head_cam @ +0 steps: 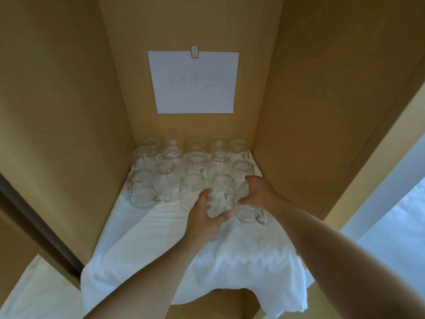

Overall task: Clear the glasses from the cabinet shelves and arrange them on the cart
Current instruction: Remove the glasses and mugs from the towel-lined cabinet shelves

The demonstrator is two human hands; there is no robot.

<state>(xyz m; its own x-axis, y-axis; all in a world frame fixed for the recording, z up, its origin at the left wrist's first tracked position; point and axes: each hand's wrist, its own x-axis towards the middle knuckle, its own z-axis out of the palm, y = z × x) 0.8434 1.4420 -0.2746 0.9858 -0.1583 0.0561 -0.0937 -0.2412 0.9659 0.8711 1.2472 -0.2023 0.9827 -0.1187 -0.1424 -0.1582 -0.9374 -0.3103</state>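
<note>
Several clear glass mugs (171, 166) stand upside down in rows on a white cloth (147, 238) that covers the cabinet shelf. My left hand (204, 217) grips the front middle glass mug (220, 203), fingers and thumb curled round its side. My right hand (258, 192) is curled over the glass mug (247, 214) at the front right, whose handle points toward me. The cart is out of view.
Wooden cabinet walls close in on the left (69, 111) and right (310, 111). A white paper sheet (194, 82) is taped to the back panel. The cloth hangs over the shelf's front edge (287, 295). A bright pale surface (402, 215) shows at the right.
</note>
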